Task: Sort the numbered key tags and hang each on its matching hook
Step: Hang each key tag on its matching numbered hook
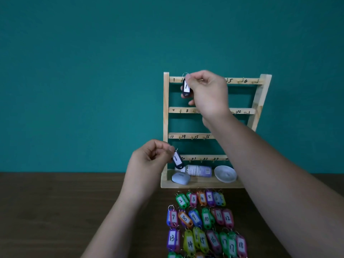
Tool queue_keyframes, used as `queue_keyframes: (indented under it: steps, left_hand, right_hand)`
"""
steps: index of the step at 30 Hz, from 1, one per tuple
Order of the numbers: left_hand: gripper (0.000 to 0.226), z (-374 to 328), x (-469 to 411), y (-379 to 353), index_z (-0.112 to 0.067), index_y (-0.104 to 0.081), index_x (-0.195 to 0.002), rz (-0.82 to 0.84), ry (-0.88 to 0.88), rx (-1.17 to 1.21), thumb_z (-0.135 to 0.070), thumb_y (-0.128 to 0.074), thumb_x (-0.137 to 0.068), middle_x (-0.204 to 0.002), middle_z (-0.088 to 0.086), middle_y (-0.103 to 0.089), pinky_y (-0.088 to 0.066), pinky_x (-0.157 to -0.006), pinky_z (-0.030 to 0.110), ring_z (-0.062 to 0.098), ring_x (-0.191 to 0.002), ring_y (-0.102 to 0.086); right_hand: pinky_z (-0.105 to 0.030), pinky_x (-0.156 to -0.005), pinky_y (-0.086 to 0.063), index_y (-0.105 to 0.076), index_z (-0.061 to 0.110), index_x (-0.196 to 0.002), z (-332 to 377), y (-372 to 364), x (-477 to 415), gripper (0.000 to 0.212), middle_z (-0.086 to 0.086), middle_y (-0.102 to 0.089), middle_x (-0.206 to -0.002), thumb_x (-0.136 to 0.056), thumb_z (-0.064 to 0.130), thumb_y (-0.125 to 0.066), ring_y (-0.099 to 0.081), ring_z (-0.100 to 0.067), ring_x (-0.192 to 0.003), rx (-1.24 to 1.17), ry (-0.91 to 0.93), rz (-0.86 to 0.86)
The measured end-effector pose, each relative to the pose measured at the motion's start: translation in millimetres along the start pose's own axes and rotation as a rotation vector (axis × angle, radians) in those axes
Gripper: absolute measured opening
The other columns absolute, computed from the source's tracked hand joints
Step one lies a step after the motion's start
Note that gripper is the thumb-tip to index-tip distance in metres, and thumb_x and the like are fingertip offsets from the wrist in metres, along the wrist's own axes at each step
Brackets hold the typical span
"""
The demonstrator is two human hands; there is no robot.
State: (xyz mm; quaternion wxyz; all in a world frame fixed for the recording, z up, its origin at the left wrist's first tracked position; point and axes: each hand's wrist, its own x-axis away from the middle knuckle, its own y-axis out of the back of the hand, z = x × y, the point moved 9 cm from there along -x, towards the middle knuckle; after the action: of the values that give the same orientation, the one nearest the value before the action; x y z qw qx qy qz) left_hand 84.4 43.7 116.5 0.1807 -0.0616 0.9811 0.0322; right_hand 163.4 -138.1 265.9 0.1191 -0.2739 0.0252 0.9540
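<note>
Right hand (206, 92): pinching a dark tag marked 1 (186, 87) near its upper end and bringing its split ring (185, 74) up to the top rail (242, 81) of the wooden rack (166, 112), just beside the written 1.
Left hand (149, 157): pinching a second dark tag marked 1 (177, 160) at its ring end and letting it dangle in front of the rack's lower left corner.
Step in hand (judged): hanging the upper tag on hook 1.
Doing it well: turning the ring's opening toward the hook tip, lifting it over, lowering it until the hook is carrying the weight, and releasing only then. The fingers are hiding the hook, so working by feel is likely.
Risk: pushing the light rack backward while pressing.
Rack tray (201, 183): holding a small bottle (199, 170) lying on its side, a pale blue rounded case (181, 178) in front of it and a white dish (225, 174) to the right.
Surface (55, 211): carrying the coloured tags (206, 218) in numbered rows in front of the rack, from 2 upward, with 17 showing twice.
</note>
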Motion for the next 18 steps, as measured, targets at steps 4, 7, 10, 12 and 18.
queue_keyframes:
  steps: [4,7,10,12,18]
  left_hand:
    - [0.007,-7.0,-2.1,-3.6,-0.02,-0.077,-0.093,0.004,-0.021,0.017,-0.021,-0.073,-0.099,-0.086,0.002,-0.078,-0.045,-0.063,0.007,0.003,-0.077,-0.069]
    - [0.008,-12.2,-3.2,-4.8,-0.021,-0.078,-0.093,0.007,-0.036,0.02,-0.02,-0.072,-0.099,-0.085,0.001,-0.078,-0.045,-0.063,0.007,0.002,-0.076,-0.069]
    - [0.009,-17.5,-3.9,-6.4,-0.021,-0.078,-0.093,0.004,-0.05,0.023,-0.019,-0.071,-0.099,-0.085,0.002,-0.078,-0.044,-0.062,0.006,0.001,-0.074,-0.067]
    - [0.009,-21.0,-4.4,-8.2,-0.021,-0.078,-0.093,0.004,-0.06,0.029,-0.019,-0.071,-0.099,-0.085,0.001,-0.078,-0.044,-0.061,0.006,0.001,-0.074,-0.067]
    - [0.007,-29.8,-6.8,-7.2,-0.021,-0.077,-0.093,0.002,-0.079,0.062,-0.024,-0.073,-0.098,-0.081,-0.003,-0.076,-0.044,-0.061,0.005,-0.002,-0.073,-0.066]
  right_hand:
    - [-0.022,-0.044,-0.047,-0.073,0.01,-0.095,3.2,-3.3,-4.5,0.014,-0.003,-0.08,-0.076,-0.104,0.017,-0.066,-0.078,-0.018,-0.061,0.011,-0.032,0.013]
    - [-0.024,-0.044,-0.046,-0.071,0.01,-0.091,8.8,-4.0,-7.4,0.016,-0.002,-0.079,-0.071,-0.102,0.015,-0.062,-0.077,-0.019,-0.057,0.094,-0.011,0.008]
    - [-0.036,-0.051,-0.053,-0.069,0.008,-0.089,10.3,-6.9,-9.7,0.019,-0.003,-0.078,-0.068,-0.101,0.013,-0.055,-0.076,-0.018,-0.054,0.238,0.044,0.035]
    - [-0.04,-0.051,-0.056,-0.07,0.011,-0.087,9.0,-6.9,-9.7,0.021,-0.003,-0.077,-0.067,-0.102,0.015,-0.054,-0.075,-0.017,-0.052,0.318,0.088,0.044]
    - [-0.04,-0.058,-0.064,-0.071,0.02,-0.088,-0.8,-5.7,-4.8,0.022,0.001,-0.076,-0.068,-0.103,0.019,-0.054,-0.075,-0.015,-0.053,0.37,0.13,0.09]
